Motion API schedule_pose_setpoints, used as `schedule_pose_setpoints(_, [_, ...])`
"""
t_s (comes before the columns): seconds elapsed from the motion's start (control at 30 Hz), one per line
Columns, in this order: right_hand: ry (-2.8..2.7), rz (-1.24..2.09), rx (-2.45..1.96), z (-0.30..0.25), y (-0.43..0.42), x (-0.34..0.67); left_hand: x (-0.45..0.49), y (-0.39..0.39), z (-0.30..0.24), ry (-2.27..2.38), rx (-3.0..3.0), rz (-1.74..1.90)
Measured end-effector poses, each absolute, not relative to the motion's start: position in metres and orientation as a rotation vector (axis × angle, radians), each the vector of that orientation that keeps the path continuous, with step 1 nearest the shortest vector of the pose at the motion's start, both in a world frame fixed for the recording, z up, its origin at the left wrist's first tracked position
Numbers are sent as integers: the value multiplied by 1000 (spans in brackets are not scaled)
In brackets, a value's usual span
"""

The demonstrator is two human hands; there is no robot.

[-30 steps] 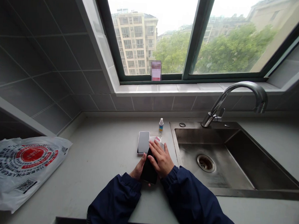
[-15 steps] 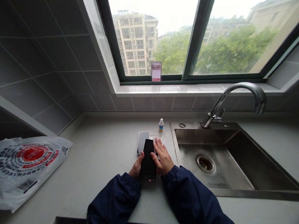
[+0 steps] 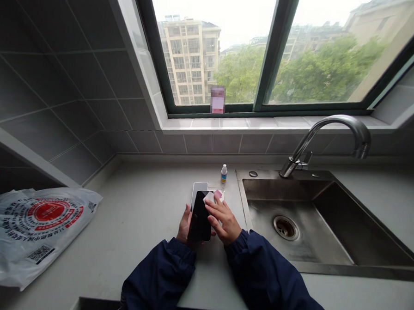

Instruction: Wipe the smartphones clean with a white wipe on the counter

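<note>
My left hand (image 3: 184,225) grips a black phone (image 3: 200,217) by its left edge, holding it tilted above the grey counter (image 3: 137,225). My right hand (image 3: 224,218) rests its fingers on the phone's dark screen and pinches a small white and pink wipe (image 3: 213,195) near the phone's top edge. A second phone with a pale screen (image 3: 198,188) lies flat on the counter just behind, partly hidden by the black one. A small dropper bottle with a white cap (image 3: 223,173) stands farther back.
A steel sink (image 3: 294,215) with a curved tap (image 3: 333,129) lies right of my hands. A white plastic bag with red print (image 3: 33,229) sits at the far left of the counter. Behind are grey tiles and a window sill.
The black phone has been lifted and tilted toward the left. My right hand has slid along the screen, and the wipe now shows at the phone's top.
</note>
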State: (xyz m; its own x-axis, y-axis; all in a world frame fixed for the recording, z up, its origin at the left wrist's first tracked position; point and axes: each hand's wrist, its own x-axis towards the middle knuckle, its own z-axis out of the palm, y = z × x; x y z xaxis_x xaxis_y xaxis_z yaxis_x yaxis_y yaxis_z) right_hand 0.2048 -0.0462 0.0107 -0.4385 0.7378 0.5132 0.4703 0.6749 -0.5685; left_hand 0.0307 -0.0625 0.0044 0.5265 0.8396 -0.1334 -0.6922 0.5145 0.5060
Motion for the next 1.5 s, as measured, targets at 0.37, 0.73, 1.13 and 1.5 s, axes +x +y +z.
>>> schedule_pose_setpoints(0.37, [-2164, 394, -1008, 9, -42, 209, 30, -62, 2, 371, 472, 891])
schedule_pose_setpoints(0.73, [-2115, 264, -1207, 5, -37, 211, 33, -68, -11, 305, 536, 646])
schedule_pose_setpoints(1.13, [-2342, 171, -1048, 16, -53, 198, 44, -73, -18, 544, 611, 970])
schedule_pose_setpoints(1.5, [-2432, 275, -843, 26, -66, 189, 53, -70, 4, 578, 306, 1200])
